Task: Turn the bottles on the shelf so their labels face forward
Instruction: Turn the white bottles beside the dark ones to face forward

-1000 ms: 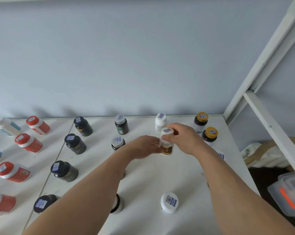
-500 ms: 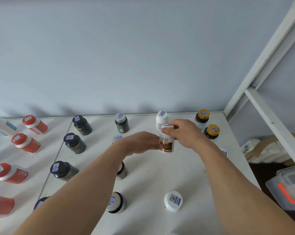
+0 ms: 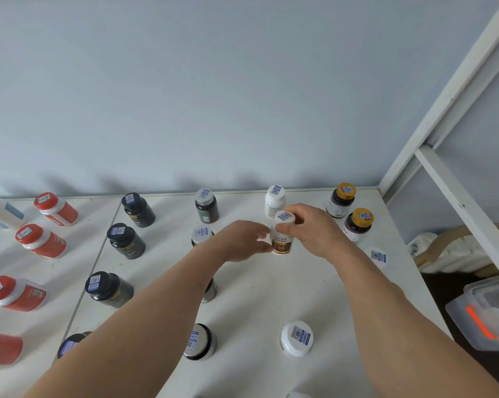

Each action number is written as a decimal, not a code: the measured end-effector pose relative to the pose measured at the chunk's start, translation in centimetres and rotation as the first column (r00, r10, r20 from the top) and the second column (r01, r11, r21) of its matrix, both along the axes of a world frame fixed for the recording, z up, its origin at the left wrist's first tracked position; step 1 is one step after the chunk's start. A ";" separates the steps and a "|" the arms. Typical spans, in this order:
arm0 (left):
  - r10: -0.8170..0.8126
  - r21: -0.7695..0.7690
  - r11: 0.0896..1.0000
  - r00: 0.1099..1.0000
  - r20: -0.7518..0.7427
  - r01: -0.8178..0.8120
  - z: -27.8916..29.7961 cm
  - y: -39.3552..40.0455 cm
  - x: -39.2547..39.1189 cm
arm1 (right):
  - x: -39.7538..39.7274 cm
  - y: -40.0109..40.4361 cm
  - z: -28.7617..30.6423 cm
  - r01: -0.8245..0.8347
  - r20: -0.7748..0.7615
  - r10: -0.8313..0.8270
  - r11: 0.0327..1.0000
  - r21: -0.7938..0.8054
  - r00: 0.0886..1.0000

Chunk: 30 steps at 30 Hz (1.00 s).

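Observation:
A small white bottle (image 3: 282, 242) with a brown and gold label stands upright on the white shelf (image 3: 271, 288), its label turned toward me. My left hand (image 3: 242, 242) grips its body from the left. My right hand (image 3: 314, 228) holds its white cap from the right. Another white bottle (image 3: 274, 199) stands just behind it near the wall.
Two yellow-capped bottles (image 3: 357, 225) stand at the right back. Black bottles (image 3: 126, 239) form a column on the left, red-capped bottles (image 3: 41, 239) farther left. White-capped bottles (image 3: 296, 337) stand nearer me. A white shelf post (image 3: 458, 202) and a plastic box (image 3: 483, 314) are at right.
The white bottle has been turned between my hands so its brown label shows more fully. Both hands stay on it; the view has shifted slightly.

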State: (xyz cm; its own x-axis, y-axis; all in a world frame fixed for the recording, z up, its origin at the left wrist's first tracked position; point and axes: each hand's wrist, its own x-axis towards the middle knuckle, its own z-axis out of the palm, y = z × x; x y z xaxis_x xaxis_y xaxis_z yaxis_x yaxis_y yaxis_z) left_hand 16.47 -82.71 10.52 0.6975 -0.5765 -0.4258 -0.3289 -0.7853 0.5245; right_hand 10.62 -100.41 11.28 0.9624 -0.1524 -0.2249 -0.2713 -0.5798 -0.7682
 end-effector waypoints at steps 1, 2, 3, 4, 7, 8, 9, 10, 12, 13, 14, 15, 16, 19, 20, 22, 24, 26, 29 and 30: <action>-0.009 0.027 1.000 1.000 0.030 0.008 -0.3 0.0 0.1 | -0.1 0.0 -0.3 0.014 0.000 -0.014 1.000 0.012 1.000; -0.026 0.052 0.998 0.998 0.059 0.023 -0.5 0.0 0.1 | -0.3 0.0 -0.6 0.025 0.001 -0.025 1.000 0.019 1.000; -0.044 0.074 0.997 0.995 0.085 0.038 -0.6 0.0 0.2 | -0.4 0.0 -0.9 0.031 0.002 -0.031 0.999 0.021 1.000; -0.060 0.089 0.995 0.992 0.109 0.050 -0.7 0.0 0.3 | -0.5 0.1 -1.2 0.033 0.003 -0.033 0.999 0.027 0.999; -0.083 0.108 0.992 0.984 0.160 0.066 -0.9 -0.2 0.4 | -0.9 0.2 -2.0 0.036 -0.014 -0.035 0.999 0.041 0.999; -0.084 0.113 0.991 0.982 0.169 0.065 -1.0 -0.2 0.5 | -1.0 0.3 -2.2 0.033 -0.026 -0.032 0.999 0.032 0.999; -0.083 0.116 0.991 0.981 0.175 0.063 -1.1 -0.2 0.6 | -1.1 0.4 -2.3 0.029 -0.036 -0.028 0.999 0.020 0.999; -0.079 0.117 0.991 0.981 0.177 0.059 -1.2 -0.2 0.7 | -1.2 0.4 -2.4 0.024 -0.042 -0.024 1.000 0.015 0.999; -0.072 0.117 0.992 0.980 0.184 0.051 -1.3 -0.3 0.9 | -1.2 0.4 -2.4 0.018 -0.042 -0.016 0.999 0.045 0.999; -0.071 0.119 0.992 0.978 0.197 0.049 -1.3 -0.4 1.0 | -1.1 0.3 -2.2 0.022 -0.032 -0.019 0.997 0.078 0.999; -0.073 0.124 0.991 0.975 0.212 0.047 -1.2 -0.5 1.2 | -0.8 0.2 -2.0 0.037 -0.012 -0.035 0.994 0.108 0.999; -0.076 0.131 0.990 0.971 0.228 0.047 -1.1 -0.6 1.3 | -0.4 0.0 -1.8 0.060 0.014 -0.062 0.991 0.117 0.998; -0.081 0.144 0.988 0.966 0.245 0.047 -1.0 -0.7 1.5 | 0.2 -0.2 -1.6 0.087 0.044 -0.092 0.991 0.103 0.995; -0.110 0.208 0.977 0.939 0.327 0.043 -0.8 -1.0 2.2 | 2.8 -1.2 -0.9 0.117 0.086 -0.117 0.993 0.012 0.989; -0.119 0.222 0.974 0.924 0.364 0.038 -0.8 -1.1 2.5 | 3.7 -1.4 -0.7 0.099 0.078 -0.097 0.995 -0.019 0.992; -0.127 0.231 0.972 0.897 0.424 0.029 -0.7 -1.3 3.1 | 5.4 -1.7 -0.6 0.040 0.039 -0.037 0.996 -0.077 0.999; -0.134 0.234 0.972 0.883 0.450 0.028 -0.7 -1.4 3.5 | 6.6 -1.7 -0.7 -0.037 -0.010 0.036 0.994 -0.098 0.999; -0.128 0.233 0.972 0.891 0.435 0.025 -0.8 -1.6 3.9 | 7.4 -1.6 -0.7 -0.119 -0.069 0.113 0.989 -0.087 0.991; -0.079 0.219 0.976 0.928 0.364 -0.002 -1.1 -1.9 4.3 | 8.2 -1.7 -0.7 -0.170 -0.096 0.160 0.980 -0.101 0.982; -0.064 0.214 0.977 0.939 0.338 -0.010 -1.1 -2.0 4.4 | 8.4 -1.7 -0.7 -0.163 -0.081 0.154 0.979 -0.120 0.985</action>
